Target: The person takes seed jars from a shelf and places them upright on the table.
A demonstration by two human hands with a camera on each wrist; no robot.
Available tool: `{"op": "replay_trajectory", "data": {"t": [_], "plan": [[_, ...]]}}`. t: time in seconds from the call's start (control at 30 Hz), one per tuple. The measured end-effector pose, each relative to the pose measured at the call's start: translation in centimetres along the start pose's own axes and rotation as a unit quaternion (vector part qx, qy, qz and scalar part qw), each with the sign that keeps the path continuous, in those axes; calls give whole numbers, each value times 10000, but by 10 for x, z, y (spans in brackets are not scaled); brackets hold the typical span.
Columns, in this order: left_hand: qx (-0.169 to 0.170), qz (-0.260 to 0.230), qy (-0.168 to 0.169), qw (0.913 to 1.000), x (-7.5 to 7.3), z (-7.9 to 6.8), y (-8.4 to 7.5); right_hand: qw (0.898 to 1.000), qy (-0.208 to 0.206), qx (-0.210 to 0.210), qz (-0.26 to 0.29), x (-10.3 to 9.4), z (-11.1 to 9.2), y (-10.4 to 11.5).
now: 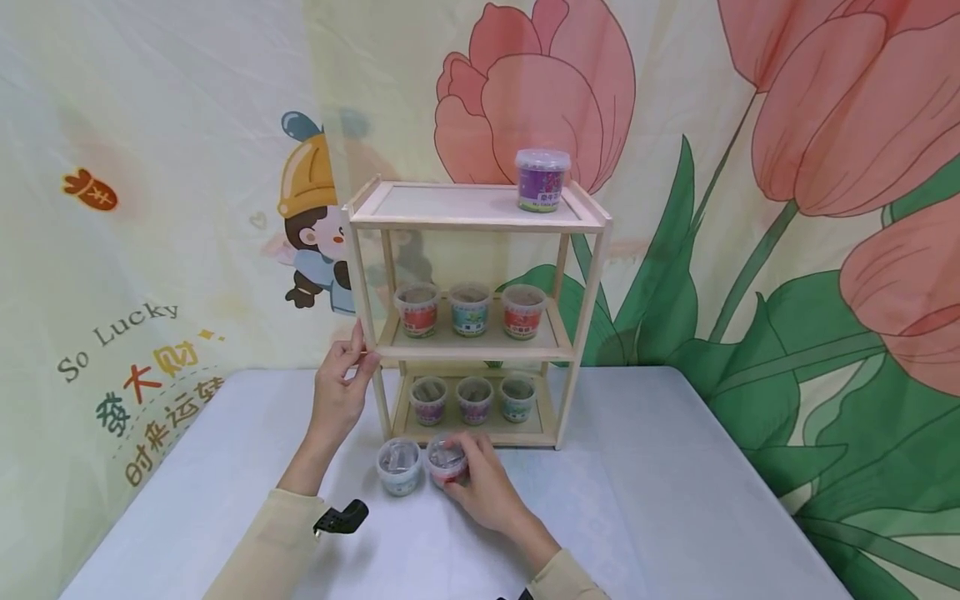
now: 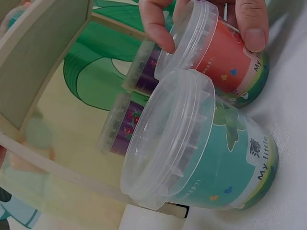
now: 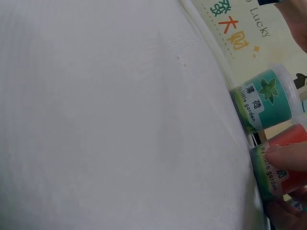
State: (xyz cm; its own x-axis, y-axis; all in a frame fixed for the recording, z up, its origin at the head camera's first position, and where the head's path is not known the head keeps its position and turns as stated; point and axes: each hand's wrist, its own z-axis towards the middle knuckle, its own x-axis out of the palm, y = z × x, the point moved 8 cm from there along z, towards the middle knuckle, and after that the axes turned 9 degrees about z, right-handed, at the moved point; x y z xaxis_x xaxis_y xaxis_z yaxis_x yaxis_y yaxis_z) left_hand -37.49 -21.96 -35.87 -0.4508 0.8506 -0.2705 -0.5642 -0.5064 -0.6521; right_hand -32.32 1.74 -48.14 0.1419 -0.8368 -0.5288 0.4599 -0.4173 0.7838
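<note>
My right hand [image 1: 489, 490] grips a red-labelled plastic tub [image 1: 444, 468] with a clear lid, thumb on one side and fingers on the other. Just left of it on the table stands a teal-labelled tub [image 1: 399, 477], large in the left wrist view, with a mint leaf on its label [image 3: 268, 91]. Both are in front of a small three-tier wooden shelf [image 1: 480, 225]. At the shelf's left front post, level with the middle tier, my left hand [image 1: 341, 387] pinches the wood between thumb and fingers.
Three tubs [image 1: 469, 310] line the middle tier, two red and one teal. Three more [image 1: 475, 402] stand on the bottom tier. A purple tub [image 1: 542, 182] sits at the top tier's right end. A white cloth [image 1: 660, 500] covers the table; a printed curtain [image 1: 225, 125] hangs behind.
</note>
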Motion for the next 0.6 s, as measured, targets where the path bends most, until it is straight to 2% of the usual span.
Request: {"op": "replay_trajectory", "data": {"t": [0.27,0.43,0.5,0.6], "plan": [[-220,50,-97,9997,2,-3,-1,9994,254,144,-170,-3,0,4],[10,101,-55,9999,-4,-3,-31,9966,701,136,-410,-9,3,10],[15,115,-28,9999,-4,-2,-28,9944,917,180,-494,-11,5,12],[-11,150,-59,9999,-1,-2,-15,9903,1166,221,-718,-18,7,20]]}}
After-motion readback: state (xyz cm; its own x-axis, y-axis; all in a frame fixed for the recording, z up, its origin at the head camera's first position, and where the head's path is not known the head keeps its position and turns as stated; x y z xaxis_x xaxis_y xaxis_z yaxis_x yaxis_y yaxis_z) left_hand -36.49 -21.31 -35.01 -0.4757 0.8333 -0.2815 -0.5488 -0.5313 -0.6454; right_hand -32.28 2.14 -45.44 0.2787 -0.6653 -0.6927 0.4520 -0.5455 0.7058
